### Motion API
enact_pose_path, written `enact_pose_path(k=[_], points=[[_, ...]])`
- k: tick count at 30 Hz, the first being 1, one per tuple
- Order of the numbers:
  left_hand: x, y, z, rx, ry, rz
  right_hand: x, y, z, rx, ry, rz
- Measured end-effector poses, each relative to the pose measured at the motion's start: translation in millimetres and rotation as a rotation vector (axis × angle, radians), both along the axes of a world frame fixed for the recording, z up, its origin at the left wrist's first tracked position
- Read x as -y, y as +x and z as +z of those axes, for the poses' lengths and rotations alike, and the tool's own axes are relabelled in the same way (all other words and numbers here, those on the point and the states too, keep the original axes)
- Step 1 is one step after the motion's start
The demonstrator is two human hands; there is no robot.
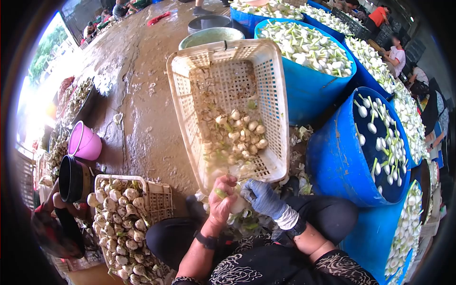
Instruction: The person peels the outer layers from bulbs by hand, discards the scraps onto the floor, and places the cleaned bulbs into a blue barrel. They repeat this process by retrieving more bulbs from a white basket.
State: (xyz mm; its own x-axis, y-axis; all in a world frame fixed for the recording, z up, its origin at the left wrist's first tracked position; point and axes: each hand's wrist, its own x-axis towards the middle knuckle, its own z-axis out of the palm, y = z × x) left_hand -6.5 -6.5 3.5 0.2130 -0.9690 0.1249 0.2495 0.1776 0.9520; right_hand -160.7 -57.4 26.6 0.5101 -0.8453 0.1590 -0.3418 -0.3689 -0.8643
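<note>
Below the tilted basket (228, 61), the left hand (221, 203) is gripping a turnip (236, 205). The gloved right hand (263, 198) is curling against it, hold unclear. Slick skin may be inviting a slip.

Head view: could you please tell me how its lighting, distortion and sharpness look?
Head view: strong fisheye bends the white basket and blue barrels, with black corners; daylight at upper left is blown out and shines off the wet floor; the left hand, gripping a white bulb, and gloved right hand look blurred.
</note>
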Motion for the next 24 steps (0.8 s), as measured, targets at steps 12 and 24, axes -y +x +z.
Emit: enact_pose_path(k=[12, 24], points=[[5, 16, -1, -0.980, 0.004, -0.177, -20, -9, -67, -0.366, 0.023, 0.274], [-1, 2, -12, 0.073, 0.242, 0.110, -22, 8, -26, 0.521, 0.805, 0.178]])
